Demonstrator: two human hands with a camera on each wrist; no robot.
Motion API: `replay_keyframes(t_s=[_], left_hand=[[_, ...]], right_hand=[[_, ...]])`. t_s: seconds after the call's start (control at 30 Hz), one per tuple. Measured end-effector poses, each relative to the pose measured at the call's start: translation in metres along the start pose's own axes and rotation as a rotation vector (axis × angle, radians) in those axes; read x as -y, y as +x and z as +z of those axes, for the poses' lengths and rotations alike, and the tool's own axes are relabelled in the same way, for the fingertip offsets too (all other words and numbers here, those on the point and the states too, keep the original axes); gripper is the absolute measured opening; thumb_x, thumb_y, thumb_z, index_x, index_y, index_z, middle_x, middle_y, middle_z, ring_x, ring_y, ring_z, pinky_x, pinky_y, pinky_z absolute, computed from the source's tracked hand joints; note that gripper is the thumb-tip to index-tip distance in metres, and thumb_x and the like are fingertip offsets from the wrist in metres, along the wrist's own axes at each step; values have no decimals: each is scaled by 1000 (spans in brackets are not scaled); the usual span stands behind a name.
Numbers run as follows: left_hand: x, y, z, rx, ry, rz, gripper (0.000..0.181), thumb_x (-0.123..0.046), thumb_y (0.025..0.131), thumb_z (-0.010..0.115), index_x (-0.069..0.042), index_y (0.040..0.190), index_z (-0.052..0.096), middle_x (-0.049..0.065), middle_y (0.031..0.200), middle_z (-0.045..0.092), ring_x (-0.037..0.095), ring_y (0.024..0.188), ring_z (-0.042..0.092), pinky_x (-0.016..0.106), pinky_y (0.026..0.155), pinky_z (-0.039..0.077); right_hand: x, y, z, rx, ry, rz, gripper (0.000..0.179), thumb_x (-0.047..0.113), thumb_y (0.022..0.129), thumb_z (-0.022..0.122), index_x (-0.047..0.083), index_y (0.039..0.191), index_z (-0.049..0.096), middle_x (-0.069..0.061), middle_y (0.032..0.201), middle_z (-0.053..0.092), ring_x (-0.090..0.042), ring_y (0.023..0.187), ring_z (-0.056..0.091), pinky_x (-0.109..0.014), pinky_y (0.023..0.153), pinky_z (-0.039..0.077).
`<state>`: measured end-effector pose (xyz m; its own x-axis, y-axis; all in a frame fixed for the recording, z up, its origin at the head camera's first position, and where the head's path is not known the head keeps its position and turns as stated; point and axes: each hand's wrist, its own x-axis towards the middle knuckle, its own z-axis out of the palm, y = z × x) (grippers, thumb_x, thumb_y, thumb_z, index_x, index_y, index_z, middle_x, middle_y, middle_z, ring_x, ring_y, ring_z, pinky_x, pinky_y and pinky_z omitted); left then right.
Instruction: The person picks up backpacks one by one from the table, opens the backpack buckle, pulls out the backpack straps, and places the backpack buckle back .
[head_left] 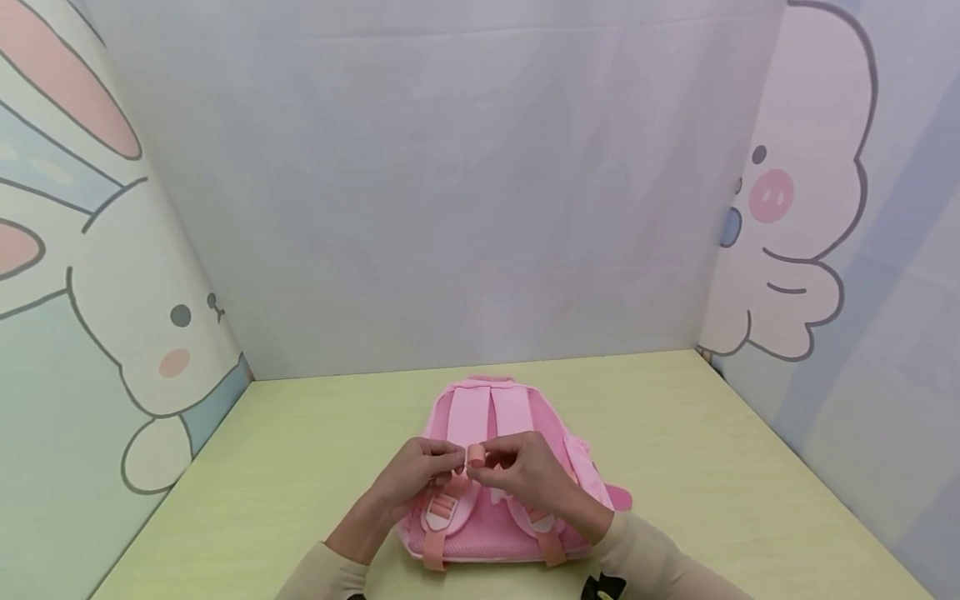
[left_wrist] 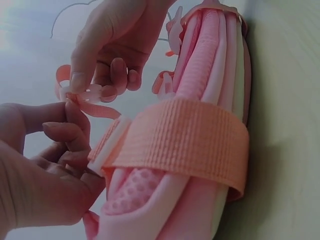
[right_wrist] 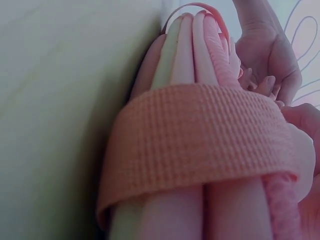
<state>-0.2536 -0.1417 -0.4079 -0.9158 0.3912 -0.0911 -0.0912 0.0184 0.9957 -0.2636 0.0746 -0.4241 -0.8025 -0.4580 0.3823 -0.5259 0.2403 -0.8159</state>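
Note:
A pink backpack (head_left: 491, 537) lies with its shoulder straps facing up. Above its middle, my left hand (head_left: 408, 471) and right hand (head_left: 532, 471) meet at a narrow orange strap (head_left: 476, 455), which stands up in a small loop. In the left wrist view, my right hand (left_wrist: 117, 45) pinches a whitish plastic buckle (left_wrist: 90, 93) threaded with this strap. Fingertips of my left hand (left_wrist: 45, 170) pinch the strap just below the buckle; the exact contact is partly hidden. In the right wrist view, a wide orange webbing band (right_wrist: 200, 140) hides most of the hands' work.
The backpack rests on a yellow-green table (head_left: 322, 450). White adjusters (head_left: 440, 510) with orange webbing sit low on both shoulder straps. A pale back wall (head_left: 480, 208) and side walls with cartoon animals enclose the table.

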Motion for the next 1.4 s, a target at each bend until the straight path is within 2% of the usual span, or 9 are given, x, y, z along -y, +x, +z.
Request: replay_keyframes(t_s=[0.3,0.47,0.7,0.93,1.13,1.4], left_hand=[[1,2,1,-17,-6,-7,16,-11,94,66,4,95,71,1,75,59,10,64,45,21,57,38],[2,2,1,-17,-36,-38,15,-12,95,65,2,96,71,1,75,58,10,65,46,21,58,38],[1,3,0,-11,-12,6,16,-11,95,65,4,96,71,2,75,59,9,65,47,20,57,40],[2,1,1,-17,-1,-5,15,-11,96,64,3,96,70,1,75,59,9,63,47,20,56,38],[1,1,2,-18,2,18,19,-10,96,63,7,100,69,1,76,60,8,64,47,19,57,39],[2,1,2,-18,23,19,19,-10,96,63,7,99,69,2,75,59,9,63,46,19,56,38]], right_hand=[[3,0,0,-14,-3,29,14,24,86,80,17,98,80,9,75,68,-4,59,48,-18,50,40],[2,0,0,-7,-16,-1,14,21,86,80,16,98,80,9,75,67,-3,59,47,-18,49,38],[1,1,-1,-14,-32,-21,13,24,86,80,20,98,80,11,75,68,-3,58,47,-18,49,39],[-1,0,0,-14,-43,-60,15,21,86,80,16,100,80,11,75,67,-1,57,44,-17,48,36],[0,0,-1,-30,-61,-77,14,23,87,80,19,100,79,11,75,67,-2,56,43,-17,48,34],[1,0,0,-25,-79,-93,12,20,86,80,18,98,79,13,74,66,-1,56,42,-17,48,34]])
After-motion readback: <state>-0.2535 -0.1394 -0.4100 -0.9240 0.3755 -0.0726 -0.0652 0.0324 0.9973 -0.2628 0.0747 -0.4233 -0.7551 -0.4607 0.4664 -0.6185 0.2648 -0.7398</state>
